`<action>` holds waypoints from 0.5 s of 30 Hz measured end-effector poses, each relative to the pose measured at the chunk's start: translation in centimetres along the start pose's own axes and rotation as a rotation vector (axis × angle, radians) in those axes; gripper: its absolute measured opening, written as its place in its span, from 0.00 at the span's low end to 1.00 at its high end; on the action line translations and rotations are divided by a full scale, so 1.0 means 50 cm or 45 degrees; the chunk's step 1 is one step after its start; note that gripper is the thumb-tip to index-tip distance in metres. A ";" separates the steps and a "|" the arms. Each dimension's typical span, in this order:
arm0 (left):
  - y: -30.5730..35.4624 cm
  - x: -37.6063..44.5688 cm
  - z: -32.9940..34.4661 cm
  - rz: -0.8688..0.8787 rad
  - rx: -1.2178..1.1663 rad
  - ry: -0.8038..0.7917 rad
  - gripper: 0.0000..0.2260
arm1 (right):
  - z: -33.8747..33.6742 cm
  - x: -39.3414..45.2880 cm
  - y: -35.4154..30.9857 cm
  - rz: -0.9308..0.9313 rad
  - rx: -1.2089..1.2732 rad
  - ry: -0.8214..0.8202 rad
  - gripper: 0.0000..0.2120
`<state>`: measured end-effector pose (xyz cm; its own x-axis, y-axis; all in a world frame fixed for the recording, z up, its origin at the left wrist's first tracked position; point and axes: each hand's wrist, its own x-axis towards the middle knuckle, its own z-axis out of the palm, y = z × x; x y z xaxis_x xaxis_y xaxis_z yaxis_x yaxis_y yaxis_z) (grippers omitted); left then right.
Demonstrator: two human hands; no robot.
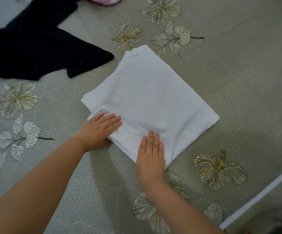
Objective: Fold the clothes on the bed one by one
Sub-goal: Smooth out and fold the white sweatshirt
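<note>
A white shirt (152, 97), folded into a thick square, lies in the middle of the bed. My left hand (101, 130) rests on its near-left corner with straight fingers on top of the cloth and the thumb tucked under the edge. On the near edge of the shirt, my right hand (151, 154) presses flat, fingers straight and together. A black garment (35, 53) lies spread and unfolded at the far left, apart from the white shirt.
The bed cover (229, 81) is grey-green with embroidered flowers and leaves. A pink and white item (104, 0) shows at the top edge. The bed's edge and a white strip (262, 191) run along the lower right.
</note>
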<state>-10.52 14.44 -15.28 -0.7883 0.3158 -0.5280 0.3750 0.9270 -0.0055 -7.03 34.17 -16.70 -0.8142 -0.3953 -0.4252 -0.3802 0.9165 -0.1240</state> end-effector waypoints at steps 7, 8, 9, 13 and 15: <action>0.163 0.042 -0.036 -0.117 -0.045 0.610 0.16 | -0.095 -0.042 0.211 -0.215 -0.085 0.093 0.38; 0.186 0.049 -0.045 -0.120 -0.080 0.626 0.18 | -0.109 -0.049 0.237 -0.249 -0.094 0.168 0.36; 0.208 0.056 -0.061 -0.132 -0.119 0.637 0.18 | -0.127 -0.055 0.263 -0.267 -0.120 0.210 0.35; 0.265 0.077 -0.140 -0.133 -0.108 0.803 0.17 | -0.214 -0.067 0.351 -0.285 -0.198 0.330 0.34; 0.285 0.089 -0.210 -0.164 -0.077 0.865 0.17 | -0.268 -0.071 0.395 -0.271 -0.167 0.334 0.35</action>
<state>-13.79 31.16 -8.80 -0.9628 0.2410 0.1224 0.2457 0.9690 0.0252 -17.52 52.86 -5.62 -0.7888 -0.5945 -0.1559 -0.5929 0.8029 -0.0615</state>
